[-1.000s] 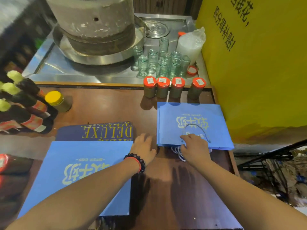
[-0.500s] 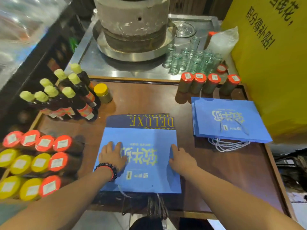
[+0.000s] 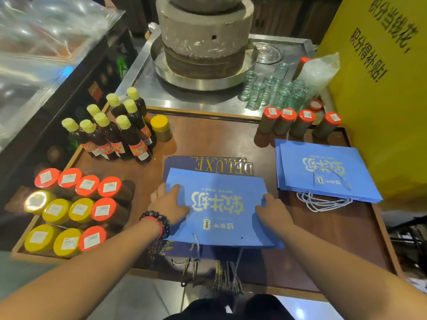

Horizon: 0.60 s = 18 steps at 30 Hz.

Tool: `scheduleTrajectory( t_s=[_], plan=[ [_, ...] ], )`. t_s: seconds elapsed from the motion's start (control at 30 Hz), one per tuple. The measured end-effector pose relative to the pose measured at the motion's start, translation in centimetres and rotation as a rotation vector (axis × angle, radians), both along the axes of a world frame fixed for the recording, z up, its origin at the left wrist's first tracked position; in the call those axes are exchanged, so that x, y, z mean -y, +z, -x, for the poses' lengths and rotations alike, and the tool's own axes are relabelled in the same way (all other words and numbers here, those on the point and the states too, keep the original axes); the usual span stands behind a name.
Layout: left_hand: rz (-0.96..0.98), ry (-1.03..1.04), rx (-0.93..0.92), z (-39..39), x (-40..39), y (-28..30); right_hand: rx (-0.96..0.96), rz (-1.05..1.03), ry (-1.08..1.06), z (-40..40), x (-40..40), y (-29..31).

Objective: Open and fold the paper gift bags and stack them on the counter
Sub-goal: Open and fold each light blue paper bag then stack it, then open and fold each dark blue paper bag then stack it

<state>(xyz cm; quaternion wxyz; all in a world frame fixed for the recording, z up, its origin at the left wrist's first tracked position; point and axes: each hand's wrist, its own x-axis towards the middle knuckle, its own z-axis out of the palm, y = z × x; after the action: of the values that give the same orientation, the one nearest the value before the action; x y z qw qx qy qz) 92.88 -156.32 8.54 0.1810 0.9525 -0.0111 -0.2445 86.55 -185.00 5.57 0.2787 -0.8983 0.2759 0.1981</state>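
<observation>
Pressing down on the flat light-blue bag (image 3: 217, 209), your left hand (image 3: 169, 202) and right hand (image 3: 272, 210) lie on its side edges, each grip released, fingers flat. It tops the dark DELUXE bags (image 3: 221, 163) at the brown counter (image 3: 208, 137) front. Farther right, the folded blue stack (image 3: 323, 169) sits apart.

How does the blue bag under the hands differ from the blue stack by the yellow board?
The blue bag is single, lying on dark DELUXE bags, with both the left hand and right hand on it. The blue stack holds several bags, untouched, directly on the counter. Both are flat and bear the same print.
</observation>
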Motion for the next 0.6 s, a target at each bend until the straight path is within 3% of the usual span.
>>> scheduleTrajectory(
  t_s=[0.13,0.27,0.47,0.6],
  plan=[
    [0.072,-0.336,-0.156,0.2,2.2,3.8,0.075,-0.044,-0.060,0.3,3.6,2.5],
    [-0.049,-0.681,-0.201,1.7,6.2,7.2,-0.042,0.020,0.019,1.6,8.7,5.2],
    [0.077,-0.642,-0.221,3.7,14.5,8.3,-0.305,0.180,0.141,4.3,16.9,8.1],
    [0.047,-0.683,-0.334,5.3,19.0,8.8,-0.339,0.189,0.150,6.5,21.2,8.7]
  ],
)
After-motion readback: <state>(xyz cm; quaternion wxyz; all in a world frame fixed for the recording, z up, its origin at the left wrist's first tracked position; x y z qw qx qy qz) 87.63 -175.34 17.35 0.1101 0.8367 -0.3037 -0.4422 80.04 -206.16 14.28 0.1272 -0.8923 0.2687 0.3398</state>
